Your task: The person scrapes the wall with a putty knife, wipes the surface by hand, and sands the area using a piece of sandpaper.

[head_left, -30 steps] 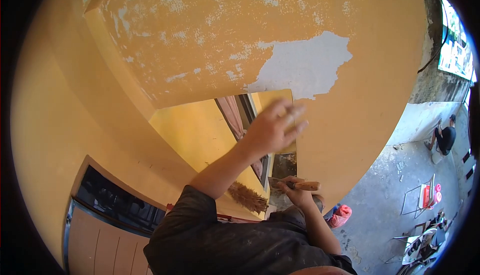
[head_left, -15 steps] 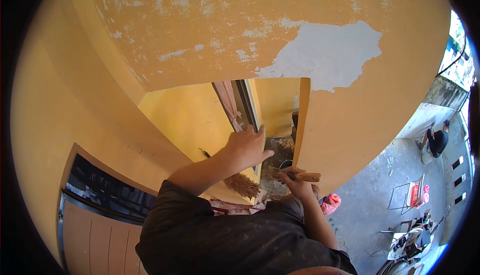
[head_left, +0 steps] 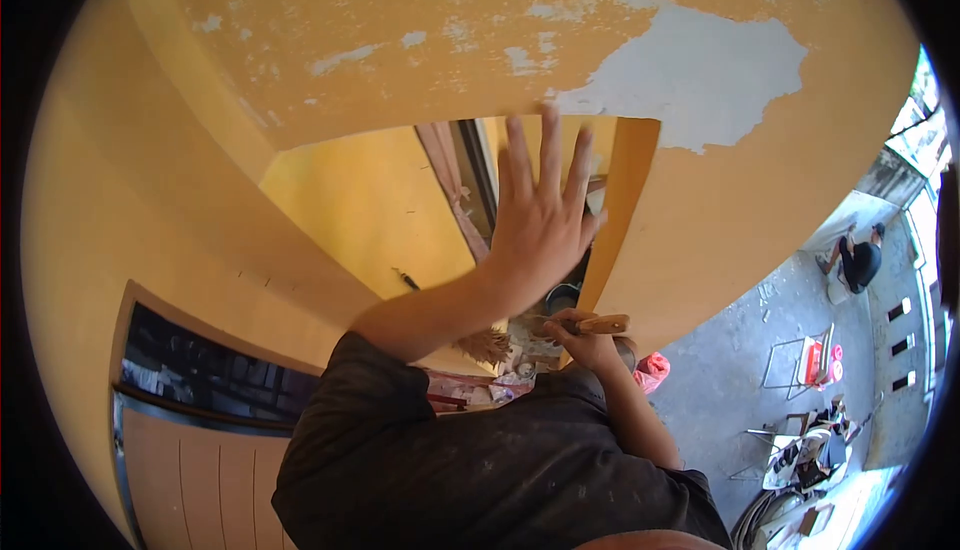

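Observation:
My left hand (head_left: pixel 540 235) is raised with its fingers spread and holds nothing. Its fingertips overlap the lower edge of the yellow wall beam (head_left: pixel 420 80), near a bare pale patch (head_left: pixel 700 70) with a ragged paint edge. Lower and to the right, my right hand (head_left: pixel 588 345) is closed around a scraper, its wooden handle (head_left: pixel 606 324) sticking out to the right. The scraper's blade end points left and is partly lost against the floor behind it.
A feather duster (head_left: pixel 485 346) shows below my left forearm. To the right, a person (head_left: pixel 860 260) in dark clothes sits by a low wall. A folding rack with red items (head_left: pixel 812 360) and a cluttered table (head_left: pixel 810 460) stand on the concrete floor (head_left: pixel 710 370).
My left hand has risen towards the beam's lower edge and its fingers have spread. My right hand keeps the scraper, slightly higher and left in view. The view has shifted a little.

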`<action>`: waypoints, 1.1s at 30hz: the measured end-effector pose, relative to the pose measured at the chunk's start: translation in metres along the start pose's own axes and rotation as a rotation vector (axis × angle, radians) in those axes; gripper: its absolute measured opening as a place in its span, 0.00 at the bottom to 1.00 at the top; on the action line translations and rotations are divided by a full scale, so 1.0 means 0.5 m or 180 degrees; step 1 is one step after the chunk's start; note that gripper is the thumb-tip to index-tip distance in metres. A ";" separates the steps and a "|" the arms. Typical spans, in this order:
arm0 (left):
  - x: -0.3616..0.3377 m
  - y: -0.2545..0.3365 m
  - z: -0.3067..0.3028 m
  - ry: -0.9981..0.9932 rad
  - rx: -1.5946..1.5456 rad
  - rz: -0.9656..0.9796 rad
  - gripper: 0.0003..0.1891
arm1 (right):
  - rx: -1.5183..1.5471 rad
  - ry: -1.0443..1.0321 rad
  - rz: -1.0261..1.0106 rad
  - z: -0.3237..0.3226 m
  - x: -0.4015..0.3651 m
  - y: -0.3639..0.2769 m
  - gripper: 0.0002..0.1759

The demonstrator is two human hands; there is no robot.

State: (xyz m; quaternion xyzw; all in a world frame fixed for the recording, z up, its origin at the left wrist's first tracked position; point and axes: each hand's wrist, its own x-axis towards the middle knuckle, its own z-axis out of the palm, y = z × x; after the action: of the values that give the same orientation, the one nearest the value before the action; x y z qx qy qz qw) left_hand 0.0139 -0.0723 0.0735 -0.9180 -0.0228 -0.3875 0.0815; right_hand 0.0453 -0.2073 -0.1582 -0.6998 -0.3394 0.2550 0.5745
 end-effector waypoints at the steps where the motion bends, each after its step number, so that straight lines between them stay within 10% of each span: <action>1: -0.028 0.007 0.004 -0.0799 -0.0344 -0.0062 0.44 | 0.0102 0.0012 0.0119 -0.005 -0.007 -0.003 0.14; 4: -0.039 -0.023 -0.046 -0.3626 -0.1108 -0.0076 0.39 | 0.0486 0.0148 0.0263 -0.017 -0.015 0.002 0.15; 7: -0.052 -0.075 -0.045 -0.3952 -0.0786 0.0904 0.36 | 0.0542 0.0194 0.0372 -0.031 -0.012 0.003 0.14; 15: 0.021 -0.151 -0.163 -0.1391 -0.2911 0.0277 0.27 | 0.1510 0.0514 -0.0294 -0.081 0.012 -0.225 0.13; 19: 0.004 -0.158 -0.120 -0.1089 -0.2952 0.0540 0.24 | 0.1269 0.0716 -0.1506 -0.116 0.021 -0.330 0.14; 21: -0.003 -0.146 -0.106 -0.1026 -0.4009 -0.0492 0.16 | 0.1374 0.0748 -0.2200 -0.124 0.045 -0.353 0.14; 24: 0.009 -0.132 -0.091 -0.0857 -0.4635 -0.1326 0.17 | 0.1615 0.1064 -0.2374 -0.098 0.082 -0.404 0.15; 33: 0.028 -0.124 0.020 -0.0058 -0.5347 -0.1318 0.14 | 0.1602 0.1496 -0.2241 -0.075 0.163 -0.407 0.15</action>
State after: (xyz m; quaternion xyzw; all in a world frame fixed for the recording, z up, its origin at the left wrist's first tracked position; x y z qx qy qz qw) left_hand 0.0242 -0.0098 0.0847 -0.6546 0.1037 -0.2757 -0.6963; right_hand 0.0884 -0.1462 0.0514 -0.4207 -0.3444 -0.0453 0.8381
